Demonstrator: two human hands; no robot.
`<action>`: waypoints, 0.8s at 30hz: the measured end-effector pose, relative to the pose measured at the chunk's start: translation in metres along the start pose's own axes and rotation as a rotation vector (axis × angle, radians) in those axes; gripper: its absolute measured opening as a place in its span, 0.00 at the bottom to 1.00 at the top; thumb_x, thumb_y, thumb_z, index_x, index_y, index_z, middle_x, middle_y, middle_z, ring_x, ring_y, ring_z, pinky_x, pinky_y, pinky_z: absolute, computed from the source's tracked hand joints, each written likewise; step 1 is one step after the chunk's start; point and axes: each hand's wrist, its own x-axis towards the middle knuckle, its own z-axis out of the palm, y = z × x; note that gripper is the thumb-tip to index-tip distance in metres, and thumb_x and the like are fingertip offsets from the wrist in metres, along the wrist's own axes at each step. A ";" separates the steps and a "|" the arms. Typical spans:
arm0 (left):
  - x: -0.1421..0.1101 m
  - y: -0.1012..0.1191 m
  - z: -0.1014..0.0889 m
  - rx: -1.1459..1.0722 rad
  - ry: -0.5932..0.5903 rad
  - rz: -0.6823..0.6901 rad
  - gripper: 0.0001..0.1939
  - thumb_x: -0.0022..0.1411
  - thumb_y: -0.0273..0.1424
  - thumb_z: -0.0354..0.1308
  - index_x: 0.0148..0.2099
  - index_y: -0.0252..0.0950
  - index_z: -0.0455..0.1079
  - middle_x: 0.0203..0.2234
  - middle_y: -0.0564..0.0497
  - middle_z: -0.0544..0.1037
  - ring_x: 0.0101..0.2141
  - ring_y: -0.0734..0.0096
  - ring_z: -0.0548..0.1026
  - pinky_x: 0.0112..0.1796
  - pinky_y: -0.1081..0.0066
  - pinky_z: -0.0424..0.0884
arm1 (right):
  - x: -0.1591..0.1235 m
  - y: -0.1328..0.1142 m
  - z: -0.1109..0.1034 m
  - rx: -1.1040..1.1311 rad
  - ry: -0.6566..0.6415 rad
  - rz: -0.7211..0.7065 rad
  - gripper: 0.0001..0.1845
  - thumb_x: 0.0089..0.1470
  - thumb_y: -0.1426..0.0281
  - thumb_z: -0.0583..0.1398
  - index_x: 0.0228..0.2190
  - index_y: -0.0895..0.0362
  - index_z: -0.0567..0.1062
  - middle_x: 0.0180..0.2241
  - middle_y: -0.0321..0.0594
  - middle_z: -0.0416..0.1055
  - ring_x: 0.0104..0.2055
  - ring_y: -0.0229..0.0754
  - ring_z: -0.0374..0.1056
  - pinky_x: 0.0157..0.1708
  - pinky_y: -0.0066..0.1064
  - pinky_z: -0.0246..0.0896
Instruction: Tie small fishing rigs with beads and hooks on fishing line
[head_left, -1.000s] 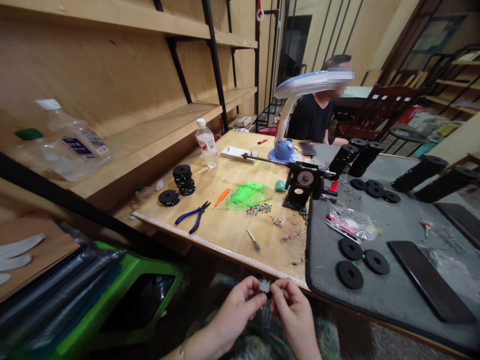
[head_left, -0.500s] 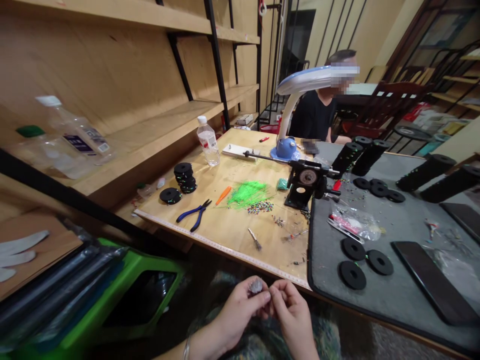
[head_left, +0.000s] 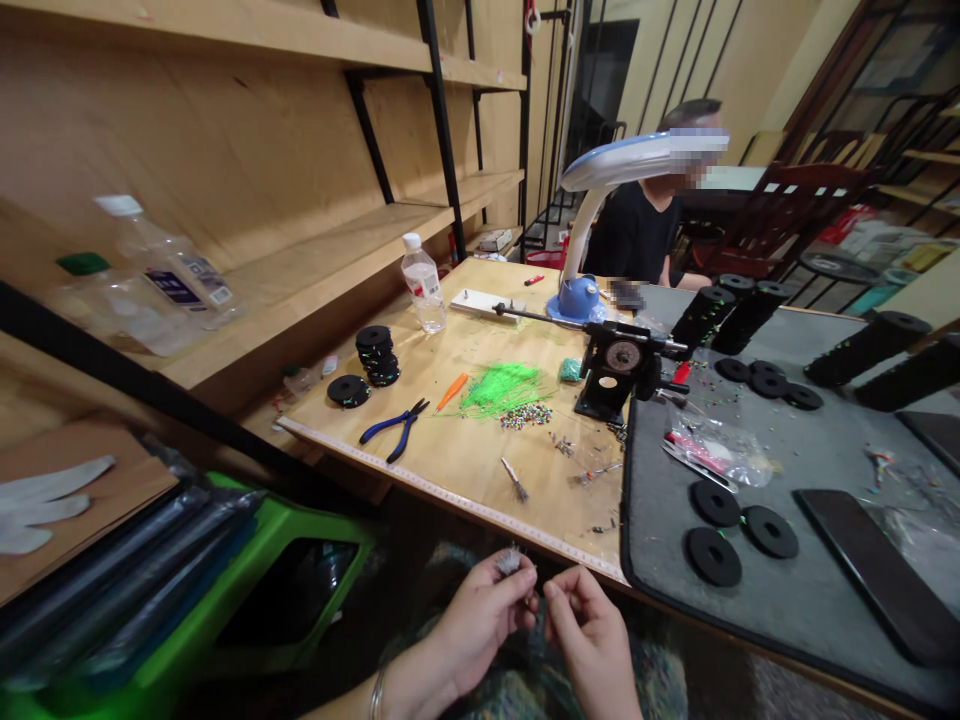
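In front of the table edge, my left hand (head_left: 487,605) is closed around a small grey bristly bundle (head_left: 508,562), whose frayed end sticks up past the fingers. Just to its right, my right hand (head_left: 589,620) is pinched shut, thumb against forefinger. Anything between those fingertips is too small or hidden to make out. A narrow gap separates the two hands. Nearest on the wooden table lies a similar bundle (head_left: 515,480) with a pale wrapped end and grey bristles.
Blue-handled pliers (head_left: 396,430), an orange-handled tool (head_left: 452,391), green strands (head_left: 502,388) and coloured beads (head_left: 526,416) lie on the table. A black winding device (head_left: 609,370) and blue lamp (head_left: 577,298) stand behind. Black foam discs (head_left: 712,556) and a phone (head_left: 874,570) rest on the grey mat. A person (head_left: 630,235) sits beyond.
My right hand has drawn a little away from my left, opening a gap between the fingertips. The bristly bundle shows slightly more above my left hand. The whole view has shifted slightly.
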 end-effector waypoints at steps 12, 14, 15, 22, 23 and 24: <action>0.000 -0.001 0.000 0.046 -0.012 0.025 0.18 0.45 0.37 0.71 0.30 0.33 0.66 0.20 0.57 0.68 0.24 0.77 0.68 0.26 0.76 0.64 | 0.003 -0.004 0.002 0.020 0.021 0.027 0.21 0.49 0.52 0.62 0.22 0.57 0.69 0.16 0.33 0.68 0.17 0.34 0.59 0.18 0.24 0.52; -0.001 0.000 0.000 0.078 -0.017 0.046 0.18 0.46 0.38 0.70 0.30 0.34 0.66 0.21 0.57 0.68 0.24 0.76 0.68 0.26 0.76 0.64 | 0.003 -0.004 0.002 0.030 0.030 0.035 0.21 0.48 0.52 0.63 0.21 0.57 0.69 0.15 0.33 0.67 0.16 0.34 0.58 0.17 0.24 0.51; -0.002 0.001 0.001 0.101 -0.018 0.058 0.17 0.47 0.38 0.69 0.30 0.34 0.66 0.21 0.56 0.68 0.25 0.76 0.68 0.26 0.76 0.64 | 0.004 -0.004 0.002 0.034 0.033 0.038 0.21 0.47 0.52 0.63 0.21 0.57 0.69 0.15 0.32 0.67 0.16 0.34 0.58 0.17 0.24 0.51; -0.005 0.005 0.004 0.354 0.012 0.212 0.18 0.49 0.43 0.66 0.29 0.34 0.66 0.20 0.56 0.69 0.23 0.73 0.68 0.25 0.73 0.66 | 0.003 -0.004 0.003 0.023 0.047 0.042 0.22 0.47 0.51 0.63 0.21 0.57 0.69 0.14 0.31 0.64 0.16 0.34 0.57 0.17 0.24 0.51; -0.005 0.006 0.004 0.374 0.008 0.229 0.18 0.50 0.43 0.66 0.29 0.34 0.66 0.20 0.55 0.69 0.24 0.73 0.68 0.25 0.73 0.67 | 0.003 -0.005 0.003 0.024 0.048 0.041 0.22 0.47 0.51 0.63 0.21 0.57 0.69 0.14 0.31 0.64 0.16 0.34 0.57 0.17 0.24 0.51; -0.006 0.006 0.004 0.386 0.005 0.241 0.18 0.50 0.43 0.65 0.29 0.34 0.66 0.20 0.55 0.69 0.23 0.73 0.68 0.26 0.73 0.67 | 0.004 -0.005 0.003 0.024 0.049 0.040 0.22 0.47 0.51 0.63 0.21 0.57 0.69 0.14 0.31 0.64 0.16 0.34 0.57 0.17 0.24 0.50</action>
